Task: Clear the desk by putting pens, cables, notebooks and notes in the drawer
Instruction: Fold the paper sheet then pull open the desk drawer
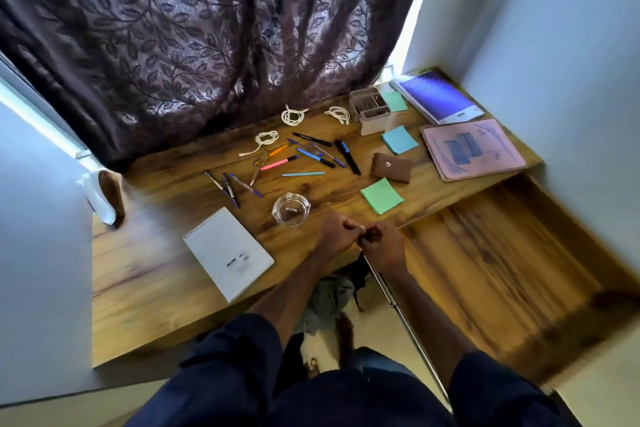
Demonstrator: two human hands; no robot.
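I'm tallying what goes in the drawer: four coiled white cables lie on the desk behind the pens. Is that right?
Not four. The head view shows three on the desk behind the pens: the left cable, the middle cable and the right cable, all coiled and white.

Pens [313, 156], coiled cables [292, 115], notebooks [228, 253] and notes [382, 196] lie scattered beside the open drawer [491, 253].

We wear a dark navy top. Our left sleeve [239, 350] and right sleeve [491, 388] are loose, softly creased, and end near the elbows; below them our forearms [287, 288] are bare.
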